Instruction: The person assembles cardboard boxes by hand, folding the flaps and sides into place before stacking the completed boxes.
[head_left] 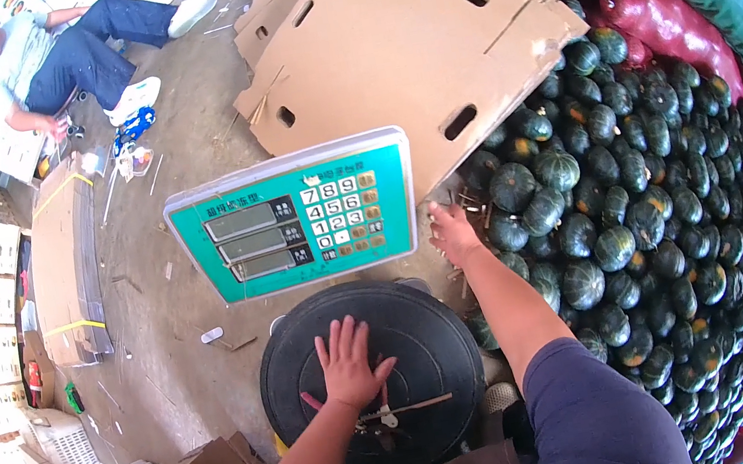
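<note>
The heap of dark green squashes (647, 188) slopes down to your right, and the flattened cardboard sheets (405, 42) lean over its upper edge; pull one from the bottom and, I'd judge, neighbours could roll toward your legs or the card could slide down. Your right hand (452, 231) reaches to the near edge of the heap, just beside a squash, fingers loosely curled and gripping nothing that I can make out. Your left hand (350, 364) lies spread flat on the round black pan (361, 379); lean on it and the green scale display (296, 217) may read wrong. Small scissors (383, 417) lie on the pan by your wrist, an easy nick.
</note>
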Available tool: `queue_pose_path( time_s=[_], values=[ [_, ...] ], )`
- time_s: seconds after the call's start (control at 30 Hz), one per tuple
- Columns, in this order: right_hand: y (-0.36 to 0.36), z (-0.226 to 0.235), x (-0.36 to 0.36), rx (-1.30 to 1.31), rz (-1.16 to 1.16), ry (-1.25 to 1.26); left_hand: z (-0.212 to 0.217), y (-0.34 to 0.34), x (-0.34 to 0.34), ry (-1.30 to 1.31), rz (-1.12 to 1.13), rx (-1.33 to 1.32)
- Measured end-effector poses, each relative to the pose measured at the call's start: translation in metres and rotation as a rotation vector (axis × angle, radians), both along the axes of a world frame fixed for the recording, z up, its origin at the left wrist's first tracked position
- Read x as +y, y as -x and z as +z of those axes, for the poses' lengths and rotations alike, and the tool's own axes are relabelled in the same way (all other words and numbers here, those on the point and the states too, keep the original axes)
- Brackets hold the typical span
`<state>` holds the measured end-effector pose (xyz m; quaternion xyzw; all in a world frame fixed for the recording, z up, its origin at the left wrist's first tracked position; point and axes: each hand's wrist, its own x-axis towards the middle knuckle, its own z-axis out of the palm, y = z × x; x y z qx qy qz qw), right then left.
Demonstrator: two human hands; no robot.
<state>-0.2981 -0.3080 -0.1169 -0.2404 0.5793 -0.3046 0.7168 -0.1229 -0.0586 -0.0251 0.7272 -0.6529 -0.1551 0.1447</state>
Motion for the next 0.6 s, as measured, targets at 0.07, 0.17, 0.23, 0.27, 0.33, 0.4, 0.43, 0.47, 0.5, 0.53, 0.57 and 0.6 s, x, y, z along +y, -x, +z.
queue_pose_path(
  time_s=[0.07, 0.17, 0.23, 0.27, 0.33, 0.4, 0.43, 0.47, 0.5, 0.53, 0.57, 0.6],
  values=[
    [-0.011, -0.003, -0.019, -0.019, -0.066, 0.057, -0.004, 0.002, 0.0, -0.033, -0.04, -0.081],
    [-0.01, -0.017, -0.053, -0.062, -0.102, 0.183, -0.006, 0.002, -0.015, 0.006, -0.284, 0.054],
    [-0.017, -0.018, -0.065, -0.174, -0.157, 0.172, -0.009, 0.005, -0.018, 0.028, -0.37, 0.07],
    [-0.02, -0.013, -0.067, -0.158, -0.197, 0.123, -0.01, 0.004, -0.017, 0.018, -0.365, 0.072],
    [-0.022, -0.021, -0.076, -0.185, -0.178, 0.102, -0.01, 0.002, -0.012, -0.021, -0.346, 0.072],
    [-0.018, -0.025, -0.09, -0.198, -0.148, 0.095, -0.011, 0.001, -0.016, -0.03, -0.339, 0.068],
    [-0.009, -0.03, -0.102, -0.176, -0.153, 0.09, -0.01, 0.002, -0.019, -0.038, -0.347, 0.068],
    [-0.006, -0.026, -0.114, -0.142, -0.156, 0.141, -0.009, 0.004, -0.019, -0.041, -0.357, 0.066],
    [-0.004, -0.022, -0.128, -0.109, -0.16, 0.194, -0.008, 0.004, -0.02, -0.049, -0.357, 0.061],
    [-0.01, -0.004, -0.139, -0.036, -0.156, 0.222, -0.008, 0.002, -0.023, -0.035, -0.356, 0.064],
    [-0.013, 0.017, -0.148, 0.041, -0.154, 0.251, -0.007, 0.0, -0.023, -0.019, -0.357, 0.072],
    [-0.014, 0.032, -0.158, 0.076, -0.121, 0.234, -0.005, 0.0, -0.024, -0.036, -0.36, 0.08]
  ],
)
